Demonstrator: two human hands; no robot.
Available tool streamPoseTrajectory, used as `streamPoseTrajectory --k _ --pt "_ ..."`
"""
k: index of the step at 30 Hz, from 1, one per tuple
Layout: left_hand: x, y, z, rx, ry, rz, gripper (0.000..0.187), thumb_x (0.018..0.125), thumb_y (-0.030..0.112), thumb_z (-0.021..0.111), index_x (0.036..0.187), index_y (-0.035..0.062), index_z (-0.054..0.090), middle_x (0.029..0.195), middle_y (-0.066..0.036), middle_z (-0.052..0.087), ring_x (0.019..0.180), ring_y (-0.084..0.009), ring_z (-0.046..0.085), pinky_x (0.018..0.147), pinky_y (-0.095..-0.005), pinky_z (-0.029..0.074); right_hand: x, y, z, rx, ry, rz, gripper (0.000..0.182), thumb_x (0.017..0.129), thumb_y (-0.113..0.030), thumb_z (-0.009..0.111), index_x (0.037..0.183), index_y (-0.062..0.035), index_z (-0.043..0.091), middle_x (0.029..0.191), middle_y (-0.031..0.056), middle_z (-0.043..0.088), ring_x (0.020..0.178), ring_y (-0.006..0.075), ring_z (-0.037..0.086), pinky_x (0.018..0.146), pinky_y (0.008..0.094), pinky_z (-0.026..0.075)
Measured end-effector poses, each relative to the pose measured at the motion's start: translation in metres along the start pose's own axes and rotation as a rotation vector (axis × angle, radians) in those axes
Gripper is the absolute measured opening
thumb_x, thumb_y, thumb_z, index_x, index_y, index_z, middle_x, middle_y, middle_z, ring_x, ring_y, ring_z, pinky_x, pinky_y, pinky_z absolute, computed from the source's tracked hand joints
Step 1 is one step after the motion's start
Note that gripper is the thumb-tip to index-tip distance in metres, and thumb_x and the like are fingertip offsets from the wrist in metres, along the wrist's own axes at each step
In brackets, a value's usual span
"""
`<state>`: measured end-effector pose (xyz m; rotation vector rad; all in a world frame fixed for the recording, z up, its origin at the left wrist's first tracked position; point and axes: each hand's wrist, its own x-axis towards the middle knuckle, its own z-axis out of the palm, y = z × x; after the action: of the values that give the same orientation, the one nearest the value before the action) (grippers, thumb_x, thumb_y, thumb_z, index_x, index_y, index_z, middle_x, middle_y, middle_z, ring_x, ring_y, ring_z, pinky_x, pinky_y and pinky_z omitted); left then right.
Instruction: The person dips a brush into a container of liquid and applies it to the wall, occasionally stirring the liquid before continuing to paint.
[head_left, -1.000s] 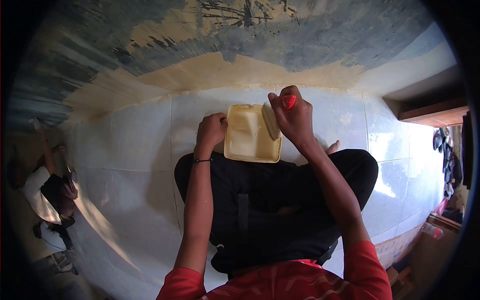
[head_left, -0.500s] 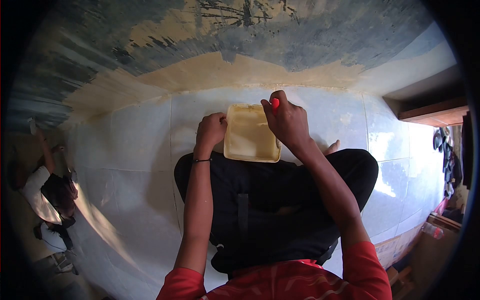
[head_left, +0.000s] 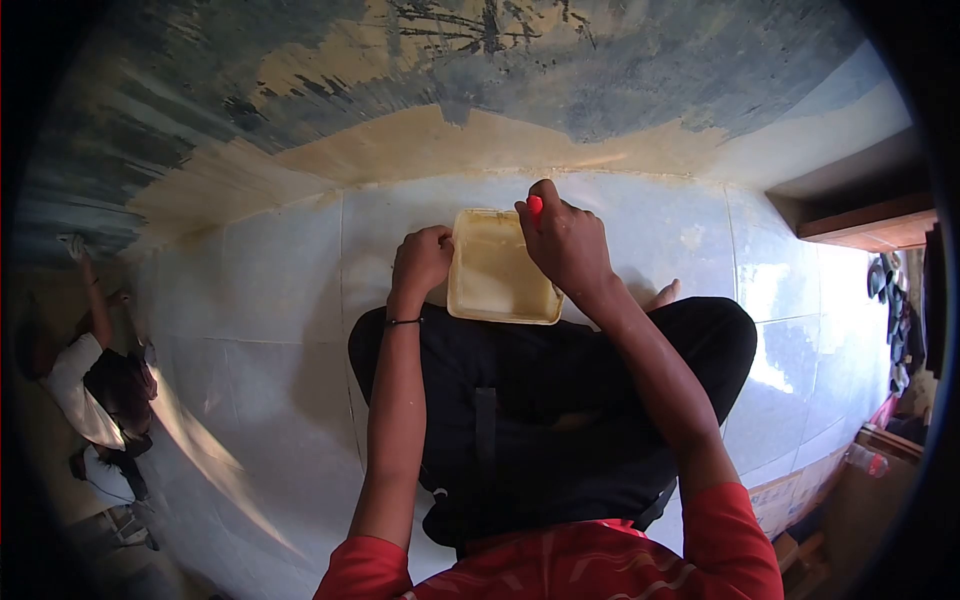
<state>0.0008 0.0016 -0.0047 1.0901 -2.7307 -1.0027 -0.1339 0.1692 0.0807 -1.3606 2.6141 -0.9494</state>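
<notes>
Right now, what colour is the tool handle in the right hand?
Red handle, poking above the right hand; head view.

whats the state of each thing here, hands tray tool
left hand: closed on the tray's left rim
right hand: closed on the red-handled tool, over the tray's right side
tray: flat on the floor, coated in cream paint
red-handled tool: gripped, only the handle tip shows
</notes>
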Motion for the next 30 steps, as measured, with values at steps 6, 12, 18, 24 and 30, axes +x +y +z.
streamPoseTrajectory --k 6,12,18,24,30 --pt "0.000 0.002 -0.001 0.025 0.005 0.019 0.023 0.084 0.017 0.054 0.097 0.0025 0.067 0.078 -0.015 0.068 0.067 -0.0241 0.068 0.067 -0.0334 0.051 0.000 0.004 0.001 0.208 0.009 -0.002 0.020 0.087 -0.017 0.058 0.094 -0.0044 0.045 0.062 0.0177 0.060 0.057 0.0378 0.060 0.050 0.0430 0.047" --pt "-0.001 0.004 -0.003 -0.006 -0.014 0.002 0.023 0.083 0.017 0.054 0.097 0.0042 0.067 0.082 -0.015 0.068 0.074 -0.0272 0.067 0.070 -0.0348 0.051 0.006 0.008 -0.014 0.565 0.023 0.167 0.023 0.084 -0.016 0.063 0.096 -0.0029 0.048 0.059 0.0142 0.057 0.057 0.0276 0.061 0.055 0.0343 0.046" --pt "-0.001 0.006 -0.006 0.006 -0.018 -0.021 0.023 0.081 0.017 0.055 0.097 0.0062 0.067 0.089 -0.013 0.067 0.085 -0.0309 0.064 0.075 -0.0369 0.050 0.017 0.011 -0.061 0.883 0.040 0.141 0.020 0.077 -0.003 0.062 0.092 -0.0031 0.049 0.079 0.0040 0.056 0.074 0.0097 0.055 0.063 0.0256 0.046" --pt "-0.001 0.010 -0.007 0.027 -0.020 -0.027 0.021 0.080 0.016 0.056 0.095 0.0051 0.066 0.089 -0.014 0.067 0.085 -0.0308 0.065 0.074 -0.0368 0.050 0.054 0.031 -0.085 0.748 -0.050 -0.001 0.016 0.080 0.003 0.058 0.092 -0.0010 0.049 0.085 0.0070 0.057 0.079 0.0160 0.059 0.069 0.0315 0.053" --pt "0.001 0.008 -0.007 0.021 -0.034 0.013 0.020 0.081 0.015 0.057 0.095 0.0041 0.066 0.088 -0.015 0.067 0.083 -0.0303 0.065 0.072 -0.0357 0.050 0.063 0.080 -0.066 0.481 0.046 -0.088 0.014 0.082 0.002 0.061 0.092 -0.0004 0.052 0.083 0.0139 0.062 0.077 0.0224 0.066 0.066 0.0327 0.053"
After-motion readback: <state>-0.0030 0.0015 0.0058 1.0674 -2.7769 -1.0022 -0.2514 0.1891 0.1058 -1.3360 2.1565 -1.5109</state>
